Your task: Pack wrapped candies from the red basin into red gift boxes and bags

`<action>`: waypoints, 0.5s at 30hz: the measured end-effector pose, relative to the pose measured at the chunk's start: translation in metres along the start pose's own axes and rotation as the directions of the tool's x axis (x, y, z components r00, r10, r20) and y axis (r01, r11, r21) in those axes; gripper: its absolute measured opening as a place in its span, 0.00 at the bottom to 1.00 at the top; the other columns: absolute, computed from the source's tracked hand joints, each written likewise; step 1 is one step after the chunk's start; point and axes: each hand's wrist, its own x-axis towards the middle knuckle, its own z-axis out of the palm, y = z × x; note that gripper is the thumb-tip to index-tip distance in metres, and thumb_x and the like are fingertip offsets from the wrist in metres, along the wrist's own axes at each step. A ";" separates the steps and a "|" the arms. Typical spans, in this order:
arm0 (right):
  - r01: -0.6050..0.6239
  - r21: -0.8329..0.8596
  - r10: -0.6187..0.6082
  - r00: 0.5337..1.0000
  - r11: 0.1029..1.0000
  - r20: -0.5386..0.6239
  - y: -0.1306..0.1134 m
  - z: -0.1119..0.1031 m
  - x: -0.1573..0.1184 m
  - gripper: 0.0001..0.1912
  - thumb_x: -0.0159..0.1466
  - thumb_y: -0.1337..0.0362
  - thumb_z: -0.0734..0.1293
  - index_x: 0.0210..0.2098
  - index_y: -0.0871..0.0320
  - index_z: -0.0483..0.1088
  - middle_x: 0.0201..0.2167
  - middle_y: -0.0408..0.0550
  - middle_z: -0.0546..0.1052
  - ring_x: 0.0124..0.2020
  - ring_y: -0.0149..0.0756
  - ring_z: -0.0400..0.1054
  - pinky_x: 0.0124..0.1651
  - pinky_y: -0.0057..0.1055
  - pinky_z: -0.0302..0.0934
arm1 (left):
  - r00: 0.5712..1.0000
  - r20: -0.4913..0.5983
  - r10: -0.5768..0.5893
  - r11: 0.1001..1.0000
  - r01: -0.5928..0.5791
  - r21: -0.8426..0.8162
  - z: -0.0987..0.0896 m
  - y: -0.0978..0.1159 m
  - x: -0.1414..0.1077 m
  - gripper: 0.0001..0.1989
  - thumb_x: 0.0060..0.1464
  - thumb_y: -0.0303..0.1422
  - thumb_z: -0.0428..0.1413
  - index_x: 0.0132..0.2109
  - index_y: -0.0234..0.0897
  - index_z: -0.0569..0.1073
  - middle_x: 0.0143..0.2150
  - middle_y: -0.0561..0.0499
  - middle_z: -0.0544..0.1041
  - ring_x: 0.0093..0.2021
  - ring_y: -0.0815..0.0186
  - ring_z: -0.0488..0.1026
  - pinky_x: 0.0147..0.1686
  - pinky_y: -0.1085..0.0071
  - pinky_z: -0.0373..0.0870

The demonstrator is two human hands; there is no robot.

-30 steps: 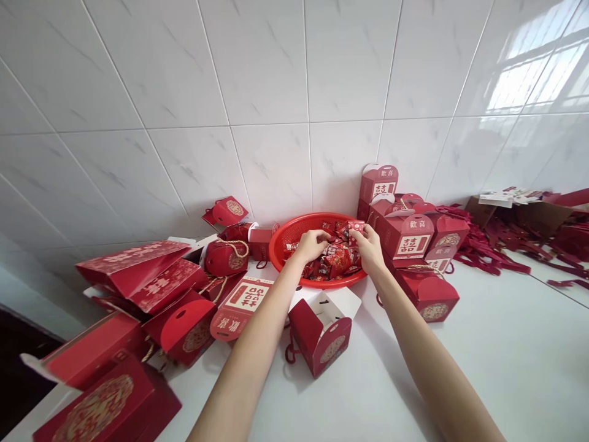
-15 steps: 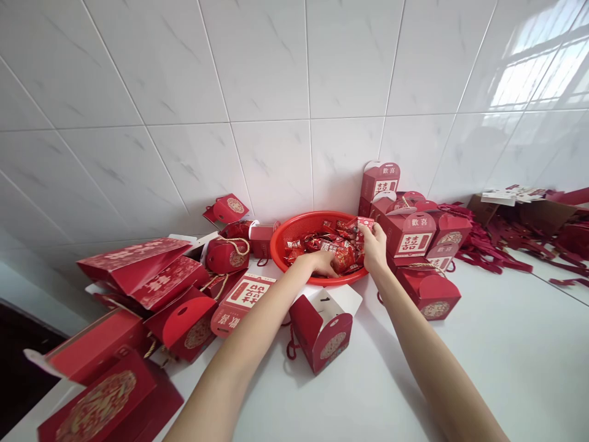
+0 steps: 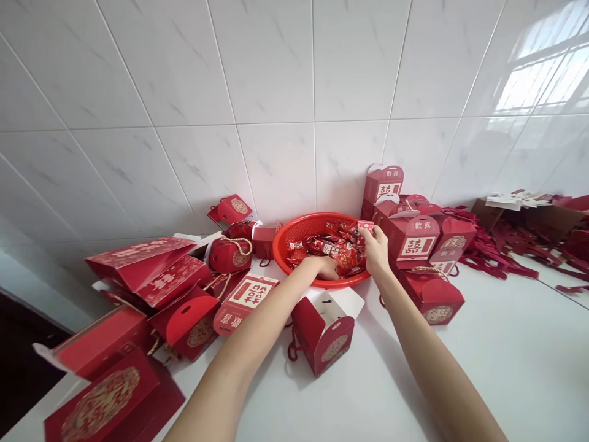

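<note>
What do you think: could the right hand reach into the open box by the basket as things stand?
Probably yes: the open box stands just in front of the red basket, its top uncovered, with no arm across it, though the right hand holds a small red packet.

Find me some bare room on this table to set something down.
The widest bare stretch of tabletop is right of the right forearm, nearer than the ribbons. A smaller patch lies between the forearms, in front of the open box. It's crowded with piled boxes on the left and stacked boxes beside the right hand.
</note>
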 end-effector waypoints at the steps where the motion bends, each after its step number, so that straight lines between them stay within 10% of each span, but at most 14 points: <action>1: -0.001 -0.001 0.001 1.000 1.000 0.004 0.000 0.000 0.000 0.14 0.53 0.52 0.68 0.33 0.53 0.67 0.29 0.41 0.75 0.31 0.36 0.69 0.35 0.32 0.66 | 1.000 0.024 -0.002 1.000 0.002 -0.001 0.000 0.000 0.000 0.08 0.29 0.28 0.64 0.14 0.40 0.71 0.13 0.53 0.71 0.15 0.64 0.66 0.21 0.68 0.64; 15: 0.000 0.029 0.000 1.000 1.000 -0.003 -0.003 0.002 -0.001 0.13 0.51 0.53 0.69 0.31 0.53 0.67 0.27 0.39 0.72 0.29 0.36 0.67 0.34 0.32 0.64 | 0.999 0.039 -0.014 0.996 0.017 -0.091 -0.012 0.004 -0.010 0.06 0.41 0.31 0.62 0.22 0.39 0.73 0.19 0.54 0.73 0.20 0.65 0.68 0.20 0.71 0.61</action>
